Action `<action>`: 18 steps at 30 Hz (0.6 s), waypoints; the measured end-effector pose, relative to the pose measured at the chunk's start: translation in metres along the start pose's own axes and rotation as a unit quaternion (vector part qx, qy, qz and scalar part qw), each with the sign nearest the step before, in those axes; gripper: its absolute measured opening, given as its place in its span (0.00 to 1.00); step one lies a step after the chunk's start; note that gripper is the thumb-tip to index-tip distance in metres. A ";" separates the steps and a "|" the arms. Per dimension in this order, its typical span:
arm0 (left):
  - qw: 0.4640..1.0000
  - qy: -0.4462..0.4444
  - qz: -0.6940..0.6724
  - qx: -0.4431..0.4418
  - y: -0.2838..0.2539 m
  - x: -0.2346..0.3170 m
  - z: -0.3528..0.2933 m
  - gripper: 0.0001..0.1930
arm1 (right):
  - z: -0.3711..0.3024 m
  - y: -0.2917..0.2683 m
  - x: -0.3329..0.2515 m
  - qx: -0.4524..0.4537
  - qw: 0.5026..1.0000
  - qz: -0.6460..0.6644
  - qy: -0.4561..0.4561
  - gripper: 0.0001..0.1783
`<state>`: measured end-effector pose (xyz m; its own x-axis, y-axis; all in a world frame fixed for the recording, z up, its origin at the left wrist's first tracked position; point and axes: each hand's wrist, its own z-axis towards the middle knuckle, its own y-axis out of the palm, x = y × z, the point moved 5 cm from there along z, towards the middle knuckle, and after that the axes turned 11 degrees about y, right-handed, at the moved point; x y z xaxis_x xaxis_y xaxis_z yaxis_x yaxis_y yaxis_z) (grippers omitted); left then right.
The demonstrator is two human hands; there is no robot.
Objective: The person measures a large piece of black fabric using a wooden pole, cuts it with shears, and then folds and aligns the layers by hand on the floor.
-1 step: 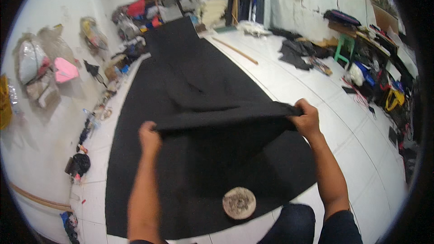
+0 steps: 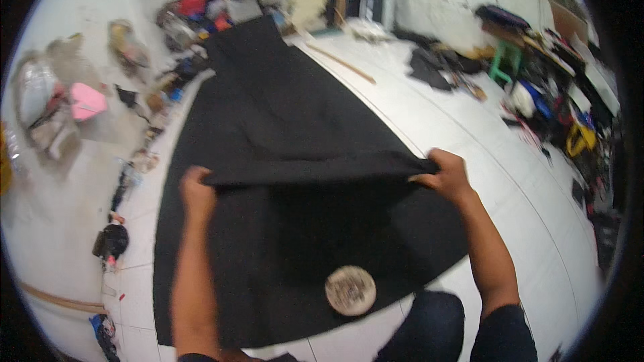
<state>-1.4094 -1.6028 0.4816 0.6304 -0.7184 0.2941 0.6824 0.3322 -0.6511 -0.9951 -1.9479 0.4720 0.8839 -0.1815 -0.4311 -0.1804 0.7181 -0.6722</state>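
The left hand [image 2: 198, 191] and the right hand [image 2: 447, 174] are each closed on the black cloth [image 2: 288, 121], one at either end of a raised edge [image 2: 312, 172]; no gap shows between fingers and fabric, although blur hides the exact finger positions on the left. The cloth extends away from the grip in a narrowing shape, and more black fabric lies beneath and nearer the body. Whether the raised edge belongs to a fold or to a separate upper layer cannot be determined. The wide hand spacing appears intended to tension the edge evenly; the span between the hands is nearly straight, with slight ripples just beyond it. A round, pale block [image 2: 350, 291] rests on the near fabric, below the grip and between the forearms, closer to the right one. Its position near the cloth's rim suggests use as a weight against slipping. The person's knee [image 2: 429, 322] is beside the block, on its right, consistent with a low working posture. The tiled floor [image 2: 523, 228] supports the cloth, presumably because it allows full spreading. A wooden stick [image 2: 341, 62] lies beyond the grip, alongside the cloth's right border.
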 end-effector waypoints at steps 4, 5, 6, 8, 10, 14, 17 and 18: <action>0.982 0.146 0.018 -0.119 -0.063 -0.024 -0.008 0.24 | -0.062 0.069 0.053 -0.204 0.955 -0.215 -0.020 0.20; 0.977 0.153 0.067 -0.132 -0.063 -0.051 -0.030 0.24 | -0.075 0.085 0.069 -0.217 0.950 -0.219 0.035 0.17; 0.970 0.165 0.122 -0.131 -0.073 -0.072 -0.051 0.25 | -0.079 0.088 0.078 -0.181 0.963 -0.153 0.132 0.16; 0.962 0.155 0.126 -0.186 -0.076 -0.072 -0.114 0.23 | -0.106 0.080 0.096 -0.141 0.956 -0.100 0.237 0.15; 0.939 0.167 0.114 -0.277 -0.068 -0.060 -0.136 0.18 | -0.107 0.067 0.111 -0.048 0.939 0.042 0.339 0.16; 0.962 -0.033 -0.035 -0.268 -0.068 -0.090 -0.195 0.14 | -0.085 0.047 0.067 0.039 0.934 0.184 0.303 0.21; 0.979 -0.151 -0.104 -0.090 -0.076 -0.130 -0.204 0.16 | -0.045 0.022 0.026 0.066 0.905 0.268 0.323 0.27; 0.985 -0.129 -0.115 -0.014 -0.079 -0.140 -0.197 0.17 | -0.028 0.017 0.010 0.048 0.865 0.365 0.341 0.27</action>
<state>-1.6246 -1.6492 0.3542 0.5357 -0.5920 0.6021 0.8101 0.1593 -0.5642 -1.0015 -1.9564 0.4392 0.0831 0.0141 -0.9964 -0.5176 0.8550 -0.0311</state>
